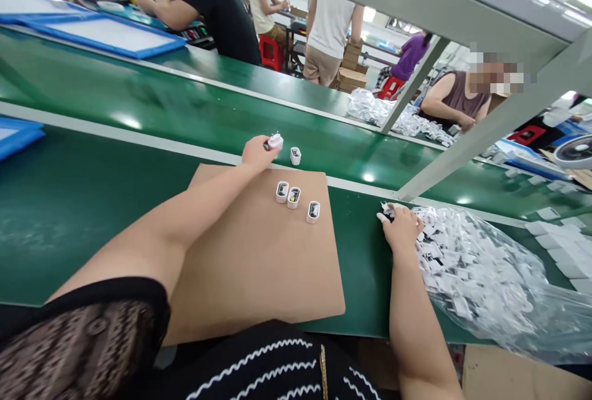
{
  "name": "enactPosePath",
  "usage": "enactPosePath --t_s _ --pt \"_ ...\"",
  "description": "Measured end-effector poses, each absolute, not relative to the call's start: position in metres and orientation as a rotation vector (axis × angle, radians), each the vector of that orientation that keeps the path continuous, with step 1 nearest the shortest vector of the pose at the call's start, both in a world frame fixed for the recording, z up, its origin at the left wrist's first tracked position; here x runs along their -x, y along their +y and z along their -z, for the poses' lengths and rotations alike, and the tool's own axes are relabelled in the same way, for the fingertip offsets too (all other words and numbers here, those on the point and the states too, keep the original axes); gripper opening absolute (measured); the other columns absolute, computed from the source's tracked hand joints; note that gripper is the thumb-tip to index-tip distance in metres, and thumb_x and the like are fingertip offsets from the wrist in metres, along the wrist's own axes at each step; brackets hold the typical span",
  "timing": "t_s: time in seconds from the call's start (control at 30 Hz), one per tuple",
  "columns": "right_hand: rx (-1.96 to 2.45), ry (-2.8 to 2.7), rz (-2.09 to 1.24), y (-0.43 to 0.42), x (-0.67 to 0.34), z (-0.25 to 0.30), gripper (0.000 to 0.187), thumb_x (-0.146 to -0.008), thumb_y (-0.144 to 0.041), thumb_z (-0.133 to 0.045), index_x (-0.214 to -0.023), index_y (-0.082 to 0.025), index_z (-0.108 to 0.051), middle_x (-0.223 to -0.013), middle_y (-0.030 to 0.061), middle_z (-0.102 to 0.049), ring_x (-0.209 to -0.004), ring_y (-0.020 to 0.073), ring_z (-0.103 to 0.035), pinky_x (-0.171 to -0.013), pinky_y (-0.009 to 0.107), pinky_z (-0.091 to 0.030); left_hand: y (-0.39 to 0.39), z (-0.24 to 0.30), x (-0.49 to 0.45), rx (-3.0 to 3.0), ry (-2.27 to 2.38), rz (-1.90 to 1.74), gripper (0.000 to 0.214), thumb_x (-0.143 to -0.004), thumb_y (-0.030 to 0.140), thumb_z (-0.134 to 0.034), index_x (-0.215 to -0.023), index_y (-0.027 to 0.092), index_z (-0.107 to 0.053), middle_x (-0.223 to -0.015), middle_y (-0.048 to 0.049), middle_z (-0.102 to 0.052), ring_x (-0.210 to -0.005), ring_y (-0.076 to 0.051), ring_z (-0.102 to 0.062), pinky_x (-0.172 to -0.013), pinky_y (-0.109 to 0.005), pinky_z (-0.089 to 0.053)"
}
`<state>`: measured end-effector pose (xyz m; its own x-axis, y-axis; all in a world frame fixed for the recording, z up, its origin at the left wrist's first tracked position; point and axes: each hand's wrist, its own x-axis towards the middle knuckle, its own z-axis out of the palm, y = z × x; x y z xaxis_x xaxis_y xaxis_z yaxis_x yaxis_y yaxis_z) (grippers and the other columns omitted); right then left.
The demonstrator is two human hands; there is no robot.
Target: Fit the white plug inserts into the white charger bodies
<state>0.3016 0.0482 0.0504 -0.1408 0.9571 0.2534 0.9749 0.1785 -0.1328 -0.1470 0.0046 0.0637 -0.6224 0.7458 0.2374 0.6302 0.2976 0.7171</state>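
Note:
My left hand (257, 153) is closed on a white two-pin charger plug (276, 142), held over the green belt just past the cardboard. Close by on the belt is a white oval charger casing (295, 155), its open end facing up. Three similar casings stand on the brown cardboard sheet (250, 264): two side by side (287, 196) and one apart (313, 211), with dark parts visible inside. My right hand (401, 227) reaches to the mouth of a clear plastic bag (481, 277) full of small white parts. Its fingers pinch a small white plug part (386, 208).
A pale rail (139, 135) separates the green bench from the belt (222, 116). A slanted metal post (481, 135) rises at right. White pieces (562, 252) lie beyond the bag. Blue-edged trays (106, 33) are at upper left. Several people work across the line.

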Motion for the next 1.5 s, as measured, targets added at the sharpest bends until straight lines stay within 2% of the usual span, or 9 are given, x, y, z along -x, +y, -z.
enactPosePath --t_s 0.13,0.23,0.37,0.53,0.67,0.9,1.03,1.3,1.5 --pt "1.703 -2.199 0.120 0.048 -0.305 -0.053 0.028 -0.084 -0.032 -0.054 -0.102 -0.022 -0.072 -0.111 0.0108 -0.071 -0.114 0.0336 -0.055 -0.109 0.058 -0.027 0.024 -0.057 0.168 -1.135 2.487 -1.060 0.036 -0.083 0.033 -0.068 -0.110 0.010 -0.067 -0.118 -0.0187 -0.070 -0.113 -0.033 -0.061 -0.097 -0.040 -0.046" --pt "1.559 -2.104 -0.054 0.044 -0.306 -0.060 0.033 -0.086 -0.042 -0.057 -0.106 -0.020 -0.072 -0.107 0.0142 -0.072 -0.103 0.0322 -0.060 -0.099 0.052 -0.041 0.018 -0.062 0.161 -1.114 2.682 -1.238 0.062 -0.077 0.032 -0.070 -0.133 0.007 -0.056 -0.143 -0.0254 -0.054 -0.133 -0.040 -0.048 -0.110 -0.048 -0.038" --pt "1.418 -1.773 -0.527 0.034 -0.291 -0.070 0.050 -0.080 -0.051 -0.072 -0.119 -0.021 -0.068 -0.115 0.0139 -0.073 -0.100 0.0298 -0.067 -0.090 0.049 -0.054 0.014 -0.070 0.152 -1.705 2.524 -1.134 0.081 -0.073 0.032 -0.070 -0.148 0.014 -0.045 -0.158 -0.0177 -0.042 -0.145 -0.039 -0.037 -0.121 -0.048 -0.026" --pt "1.087 -1.276 -1.471 0.022 -0.272 -0.075 0.047 -0.069 -0.037 -0.084 -0.111 -0.024 -0.069 -0.116 0.0079 -0.075 -0.115 0.0275 -0.071 -0.096 0.043 -0.063 0.030 -0.073 0.159 -1.801 2.191 -0.670 0.052 -0.069 0.028 -0.076 -0.118 0.013 -0.066 -0.127 -0.0146 -0.066 -0.125 -0.035 -0.057 -0.113 -0.041 -0.040" --pt "0.994 -1.089 -1.808 0.015 -0.269 -0.077 0.038 -0.068 -0.033 -0.084 -0.102 -0.021 -0.072 -0.113 0.0089 -0.076 -0.119 0.0287 -0.071 -0.100 0.041 -0.065 0.015 -0.098 0.144 -1.738 2.247 -0.917 0.039 -0.077 0.040 -0.083 -0.102 0.016 -0.063 -0.109 -0.0049 -0.062 -0.092 -0.019 -0.063 -0.094 -0.034 -0.051" --pt "1.059 -1.172 -1.866 -0.002 -0.260 -0.080 0.043 -0.064 -0.044 -0.092 -0.099 -0.026 -0.074 -0.111 0.0029 -0.077 -0.108 0.0233 -0.074 -0.075 0.028 -0.065 -0.091 -0.120 0.021 -2.081 1.801 -1.054 0.046 -0.076 0.059 -0.083 -0.085 0.021 -0.058 -0.083 0.0004 -0.058 -0.073 -0.016 -0.055 -0.065 -0.029 -0.040" --pt "1.056 -1.305 -1.779 -0.016 -0.252 -0.084 0.046 -0.064 -0.043 -0.092 -0.103 -0.025 -0.076 -0.101 0.0019 -0.077 -0.080 0.0154 -0.069 -0.063 0.026 -0.055 -0.125 -0.076 -0.034 -2.118 1.634 -0.914 0.046 -0.083 0.060 -0.078 -0.079 0.022 -0.052 -0.082 0.0003 -0.058 -0.070 -0.016 -0.056 -0.062 -0.029 -0.039" --pt "0.990 -1.520 -1.681 -0.035 -0.243 -0.089 0.040 -0.071 -0.042 -0.088 -0.106 -0.025 -0.076 -0.102 0.0045 -0.078 -0.072 0.0145 -0.063 -0.055 0.026 -0.045 -0.129 -0.046 -0.050 -1.790 1.624 -1.032 0.041 -0.076 0.048 -0.086 -0.097 0.021 -0.062 -0.100 -0.0016 -0.066 -0.083 -0.019 -0.064 -0.072 -0.030 -0.049" --pt "0.845 -1.852 -1.581 -0.042 -0.245 -0.093 0.031 -0.078 -0.034 -0.084 -0.107 -0.027 -0.075 -0.109 0.0047 -0.074 -0.091 0.0200 -0.069 -0.078 0.035 -0.058 -0.129 -0.040 -0.043 -1.621 1.328 -1.175 0.020 -0.084 0.032 -0.073 -0.099 0.018 -0.071 -0.089 -0.0027 -0.068 -0.069 -0.014 -0.059 -0.066 -0.028 -0.049"
